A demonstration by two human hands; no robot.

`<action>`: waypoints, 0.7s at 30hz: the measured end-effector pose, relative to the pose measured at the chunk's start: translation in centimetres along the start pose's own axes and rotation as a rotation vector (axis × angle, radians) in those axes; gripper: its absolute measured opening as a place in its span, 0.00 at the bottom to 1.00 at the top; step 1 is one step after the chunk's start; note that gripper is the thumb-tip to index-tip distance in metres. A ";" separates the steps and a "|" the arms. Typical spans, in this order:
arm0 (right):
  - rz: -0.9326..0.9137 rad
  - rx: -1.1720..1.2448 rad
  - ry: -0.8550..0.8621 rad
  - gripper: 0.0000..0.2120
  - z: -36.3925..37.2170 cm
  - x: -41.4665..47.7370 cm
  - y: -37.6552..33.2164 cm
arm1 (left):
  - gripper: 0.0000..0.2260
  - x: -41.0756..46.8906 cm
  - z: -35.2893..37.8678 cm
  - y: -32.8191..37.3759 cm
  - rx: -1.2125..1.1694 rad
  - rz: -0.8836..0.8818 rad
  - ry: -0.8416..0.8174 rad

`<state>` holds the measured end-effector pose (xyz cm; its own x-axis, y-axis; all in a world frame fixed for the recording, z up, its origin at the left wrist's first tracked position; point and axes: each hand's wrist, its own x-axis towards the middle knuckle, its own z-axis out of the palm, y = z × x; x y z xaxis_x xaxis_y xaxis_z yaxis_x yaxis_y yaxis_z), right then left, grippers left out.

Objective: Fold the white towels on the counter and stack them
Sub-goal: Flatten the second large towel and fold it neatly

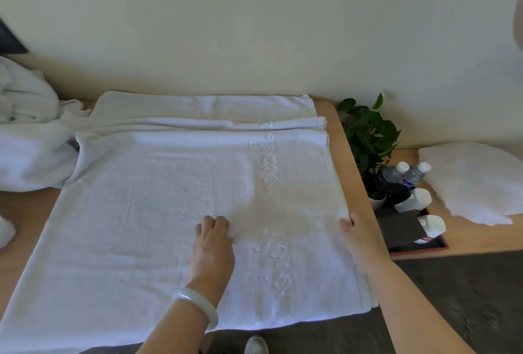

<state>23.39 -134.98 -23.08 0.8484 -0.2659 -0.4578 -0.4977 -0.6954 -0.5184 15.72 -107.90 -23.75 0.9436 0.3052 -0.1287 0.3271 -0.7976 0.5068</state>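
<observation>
Status: early, first towel only.

- Spread towel (158, 212) lies flat on the tabletop (25, 206), woven band near its right end and its near edge hanging over the front. No fold visible in it yet.
- Left hand (212, 243) (pale bracelet (198, 308) on the wrist) sits at the spread towel's middle, just left of the band. The fingers are curled down into the cloth and look to be pinching up a small ridge.
- Right hand (360, 237) is at the spread towel's right edge, with the thumb on top and the fingers wrapped round the hem, gripping it.
- My read: this is the set-up for the first fold, right end carried over toward the left.
- Second towel (198, 107) lies just behind the spread towel, flat but rumpled, with part of it underneath.
- Heap of towels (28, 127) lies off the spread towel's far-left corner, unfolded.
- White bundle (475, 181) lies well right of the spread towel on a lower surface. I can't tell if it's a finished stack or something else.
- Plant (368, 132), water bottles (407, 172) and tray (418, 243) stand just right of the spread towel, off the tabletop.

Remaining: fold this one, the second, everything in the heap, then stack. No confirmed stack in view.
</observation>
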 end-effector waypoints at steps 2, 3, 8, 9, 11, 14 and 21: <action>0.003 -0.039 0.011 0.10 0.1 -0.2 -0.4 | 0.11 0.2 0.0 -0.7 0.061 0.136 -0.008; 0.004 -0.045 0.006 0.09 0.1 -0.3 -0.6 | 0.15 0.3 0.0 -1.0 0.090 0.181 -0.025; -0.010 0.011 -0.040 0.12 -0.4 -1.1 -1.4 | 0.23 0.8 -0.6 -1.2 0.275 0.318 -0.047; 0.001 0.031 -0.046 0.12 -0.4 -1.1 -1.3 | 0.23 0.8 -0.5 -1.3 0.279 0.334 -0.046; 0.047 0.086 -0.058 0.10 -0.4 -1.2 -1.2 | 0.22 0.9 -0.2 -1.6 0.250 0.343 -0.066; 0.102 0.176 -0.060 0.07 -0.7 -0.9 -0.8 | 0.13 1.6 -0.4 -1.4 0.229 0.384 -0.114; 0.120 0.206 -0.061 0.12 -1.2 -1.2 -1.3 | 0.06 3.7 -2.3 -1.6 0.329 0.503 -0.345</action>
<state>23.23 -134.49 -20.99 0.7718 -0.2932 -0.5643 -0.6257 -0.5087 -0.5914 18.59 -104.32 -23.09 0.9295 -0.2827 -0.2368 -0.2074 -0.9317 0.2981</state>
